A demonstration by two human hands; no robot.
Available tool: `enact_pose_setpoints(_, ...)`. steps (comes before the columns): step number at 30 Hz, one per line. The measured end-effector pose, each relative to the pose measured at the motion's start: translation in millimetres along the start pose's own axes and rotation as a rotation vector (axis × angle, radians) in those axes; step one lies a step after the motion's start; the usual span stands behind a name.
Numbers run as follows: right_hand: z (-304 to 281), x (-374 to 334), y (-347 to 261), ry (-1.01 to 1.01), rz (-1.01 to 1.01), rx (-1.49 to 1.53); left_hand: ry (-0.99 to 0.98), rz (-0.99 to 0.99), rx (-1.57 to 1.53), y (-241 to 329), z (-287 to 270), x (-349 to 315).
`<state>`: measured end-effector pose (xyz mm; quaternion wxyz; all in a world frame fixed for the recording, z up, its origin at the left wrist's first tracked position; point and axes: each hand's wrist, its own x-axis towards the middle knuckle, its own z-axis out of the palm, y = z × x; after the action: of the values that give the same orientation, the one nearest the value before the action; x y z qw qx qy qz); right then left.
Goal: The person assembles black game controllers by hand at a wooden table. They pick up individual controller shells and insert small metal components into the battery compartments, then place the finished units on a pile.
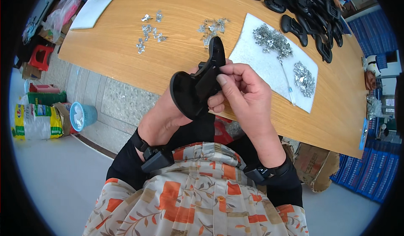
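A black plastic game controller shell [185, 94] is held up above the near edge of the table, tilted, with its two curved grips apart. My left hand [162, 112] is closed around it from behind and below; most of those fingers are hidden by the shell. At its right side, the thumb and forefinger of my right hand [250, 95] are pinched together against the inner face. Whatever sits between those fingertips is too small or covered to make out. Beyond the shell lies a loose group of small metal clips [212, 27].
More metal clips [147, 32] lie farther left on the wooden table [109, 46]. A white foam sheet [248, 57] at right carries two piles of small metal parts [273, 42] and a thin rod-like tool [286, 78]. Black controller shells [303, 4] are heaped at far right.
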<state>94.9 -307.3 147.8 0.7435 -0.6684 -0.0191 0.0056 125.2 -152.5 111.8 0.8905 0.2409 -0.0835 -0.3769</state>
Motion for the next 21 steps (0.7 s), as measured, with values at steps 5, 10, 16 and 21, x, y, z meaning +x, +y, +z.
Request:
enact_pose_setpoints(5, 0, -1, -2, 0.044, 0.032, -0.160, -0.044, -0.025, -0.124, -8, -4, 2)
enact_pose_setpoints(10, -4, -4, -7, 0.067, 0.112, -0.077, -0.111, -0.061, -0.228, -10, -4, 3)
enact_pose_setpoints(16, -38, -18, -20, 0.138, -0.026, -0.137, -0.190, -0.177, -0.360, -4, 7, 8)
enact_pose_setpoints(21, -67, -34, -21, 0.234, -0.165, -0.218, -0.270, -0.308, -0.287, -21, 24, 16)
